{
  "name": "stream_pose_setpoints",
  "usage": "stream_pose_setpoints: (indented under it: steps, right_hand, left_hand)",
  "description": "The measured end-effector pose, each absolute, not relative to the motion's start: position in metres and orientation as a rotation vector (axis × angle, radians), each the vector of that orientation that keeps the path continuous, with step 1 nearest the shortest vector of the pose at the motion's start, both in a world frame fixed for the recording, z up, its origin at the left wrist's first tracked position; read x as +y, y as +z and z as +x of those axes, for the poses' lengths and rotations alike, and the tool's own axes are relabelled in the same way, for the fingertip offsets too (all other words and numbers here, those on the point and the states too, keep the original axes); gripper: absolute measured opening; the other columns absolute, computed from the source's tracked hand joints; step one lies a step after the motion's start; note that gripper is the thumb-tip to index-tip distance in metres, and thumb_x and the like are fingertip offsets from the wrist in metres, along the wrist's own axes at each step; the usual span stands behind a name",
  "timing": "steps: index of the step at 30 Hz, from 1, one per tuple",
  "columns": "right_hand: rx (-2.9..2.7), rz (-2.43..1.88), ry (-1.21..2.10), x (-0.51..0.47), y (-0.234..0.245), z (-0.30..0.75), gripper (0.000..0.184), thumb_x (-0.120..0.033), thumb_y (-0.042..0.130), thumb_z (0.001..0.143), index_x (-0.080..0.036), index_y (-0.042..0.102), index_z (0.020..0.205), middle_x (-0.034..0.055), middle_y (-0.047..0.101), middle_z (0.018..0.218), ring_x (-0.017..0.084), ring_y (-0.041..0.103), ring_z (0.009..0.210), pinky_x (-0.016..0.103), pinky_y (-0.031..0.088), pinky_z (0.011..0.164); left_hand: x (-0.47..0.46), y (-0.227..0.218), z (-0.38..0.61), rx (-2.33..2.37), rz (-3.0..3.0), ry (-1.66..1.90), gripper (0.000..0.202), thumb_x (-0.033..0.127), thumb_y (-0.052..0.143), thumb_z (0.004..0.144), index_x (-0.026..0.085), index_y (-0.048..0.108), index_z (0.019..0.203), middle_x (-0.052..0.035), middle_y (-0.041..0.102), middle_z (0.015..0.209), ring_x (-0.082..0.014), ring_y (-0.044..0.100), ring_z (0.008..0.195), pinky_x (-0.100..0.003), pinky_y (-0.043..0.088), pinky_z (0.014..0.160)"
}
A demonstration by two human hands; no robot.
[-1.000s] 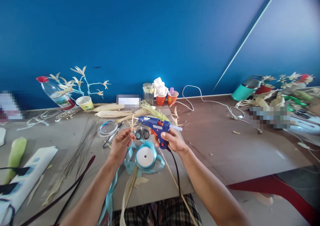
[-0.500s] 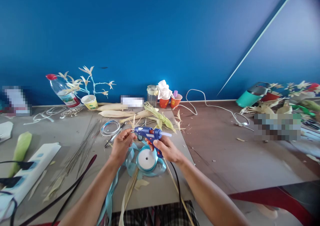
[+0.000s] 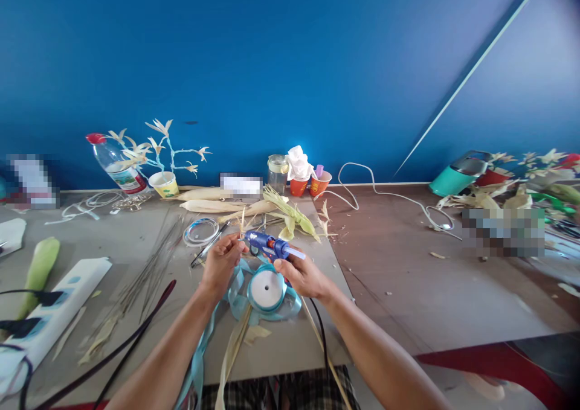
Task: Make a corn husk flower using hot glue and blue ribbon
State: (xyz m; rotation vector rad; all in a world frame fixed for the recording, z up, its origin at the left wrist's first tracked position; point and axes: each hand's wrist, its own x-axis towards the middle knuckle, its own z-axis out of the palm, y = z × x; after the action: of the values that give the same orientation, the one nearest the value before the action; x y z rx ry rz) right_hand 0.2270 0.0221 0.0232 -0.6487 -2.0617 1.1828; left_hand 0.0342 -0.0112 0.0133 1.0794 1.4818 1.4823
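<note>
In my right hand is a blue hot glue gun, with a translucent glue stick sticking out of its back end. Its nozzle points left, close to the fingertips of my left hand. Those fingers are pinched together. What sits between them is too small to make out, though a thin pale strip shows just above. Below the gun lies a spool of light blue ribbon, its loose ribbon trailing toward the front edge. Pale corn husks and a greener husk lie behind my hands.
A white power strip with black plugs lies at left, beside thin wires. Behind are a yellow cup with husk flowers, a plastic bottle and red paper cups. A white cable crosses the right side.
The back end of the glue gun has dipped and swung slightly left as my right hand turned. My left hand stays nearly still by the nozzle.
</note>
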Motion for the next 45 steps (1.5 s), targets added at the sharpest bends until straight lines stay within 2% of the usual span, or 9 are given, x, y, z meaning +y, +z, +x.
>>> stream_pose_setpoints:
  steps: [4, 12, 17, 20, 25, 32, 36, 40, 45]
  right_hand:
    - [-2.138, -0.613, 0.997, 0.023, 0.024, 0.226, 0.021, -0.033, 0.042, 0.088, -0.018, 0.041, 0.072, 0.0006, 0.045, 0.072, 0.012, 0.039, 0.063, 0.025, 0.036, 0.057]
    - [-2.320, -0.522, 0.733, 0.019, 0.029, 0.221, 0.013, -0.030, 0.046, 0.085, -0.017, 0.047, 0.086, 0.0057, 0.051, 0.080, 0.016, 0.047, 0.068, 0.028, 0.041, 0.061]
    - [-2.397, -0.518, 0.601, 0.019, 0.025, 0.220, 0.012, -0.025, 0.047, 0.081, -0.016, 0.049, 0.089, 0.0083, 0.054, 0.084, 0.018, 0.049, 0.072, 0.030, 0.042, 0.065]
    - [-2.432, -0.495, 0.555, 0.018, 0.024, 0.220, 0.015, -0.028, 0.047, 0.083, -0.015, 0.051, 0.091, 0.0085, 0.054, 0.083, 0.019, 0.050, 0.073, 0.030, 0.042, 0.065]
    - [-2.450, -0.476, 0.536, 0.018, 0.024, 0.220, 0.022, -0.032, 0.046, 0.084, -0.014, 0.051, 0.096, 0.0087, 0.054, 0.083, 0.020, 0.050, 0.074, 0.032, 0.043, 0.066]
    - [-2.339, -0.470, 0.670, 0.020, 0.025, 0.223, 0.019, -0.022, 0.048, 0.081, -0.015, 0.051, 0.098, 0.0080, 0.054, 0.085, 0.018, 0.050, 0.074, 0.030, 0.043, 0.067]
    - [-2.317, -0.490, 0.742, 0.020, 0.029, 0.224, 0.018, -0.019, 0.052, 0.079, -0.015, 0.051, 0.096, 0.0066, 0.053, 0.083, 0.016, 0.049, 0.070, 0.028, 0.042, 0.064]
    - [-2.341, -0.482, 0.719, 0.021, 0.026, 0.222, 0.017, -0.018, 0.051, 0.079, -0.016, 0.052, 0.096, 0.0063, 0.053, 0.082, 0.016, 0.049, 0.071, 0.028, 0.042, 0.064]
    - [-2.373, -0.461, 0.661, 0.023, 0.021, 0.221, 0.021, -0.020, 0.049, 0.079, -0.015, 0.052, 0.100, 0.0070, 0.053, 0.084, 0.018, 0.049, 0.074, 0.029, 0.043, 0.065]
  left_hand:
    - [-0.011, 0.013, 0.035, 1.482, 1.057, 1.503, 0.015, 0.026, 0.060, 0.069, 0.017, 0.063, 0.080, 0.0030, 0.056, 0.061, -0.0074, 0.037, 0.046, -0.021, 0.029, 0.045]
    - [-0.009, 0.012, 0.036, 1.436, 1.073, 1.557, 0.008, 0.020, 0.058, 0.068, 0.015, 0.063, 0.073, 0.0062, 0.040, 0.051, -0.0067, 0.031, 0.046, -0.021, 0.024, 0.045]
    - [-0.007, 0.008, 0.035, 1.432, 1.029, 1.554, 0.017, 0.023, 0.059, 0.069, 0.014, 0.065, 0.082, 0.0058, 0.041, 0.051, -0.0066, 0.029, 0.046, -0.021, 0.022, 0.045]
    - [-0.006, 0.003, 0.033, 1.436, 1.042, 1.533, 0.020, 0.025, 0.059, 0.071, 0.014, 0.066, 0.086, 0.0055, 0.042, 0.053, -0.0071, 0.029, 0.047, -0.021, 0.023, 0.046]
    - [-0.006, 0.002, 0.031, 1.450, 1.059, 1.530, 0.017, 0.027, 0.060, 0.071, 0.015, 0.066, 0.082, 0.0051, 0.042, 0.054, -0.0079, 0.031, 0.048, -0.021, 0.024, 0.046]
    - [-0.010, 0.017, 0.036, 1.517, 1.084, 1.494, 0.009, 0.025, 0.057, 0.068, 0.017, 0.058, 0.066, 0.0052, 0.039, 0.052, -0.0083, 0.029, 0.047, -0.021, 0.023, 0.045]
    - [-0.011, 0.022, 0.038, 1.521, 1.096, 1.482, 0.011, 0.024, 0.054, 0.068, 0.017, 0.054, 0.060, 0.0053, 0.036, 0.050, -0.0082, 0.028, 0.047, -0.021, 0.021, 0.044]
    - [-0.010, 0.021, 0.039, 1.463, 1.073, 1.533, 0.008, 0.022, 0.054, 0.067, 0.016, 0.058, 0.065, 0.0058, 0.036, 0.049, -0.0074, 0.027, 0.046, -0.021, 0.020, 0.044]
    - [-0.008, 0.014, 0.037, 1.432, 1.019, 1.546, 0.017, 0.025, 0.058, 0.066, 0.015, 0.065, 0.077, 0.0059, 0.039, 0.050, -0.0073, 0.028, 0.045, -0.021, 0.021, 0.045]
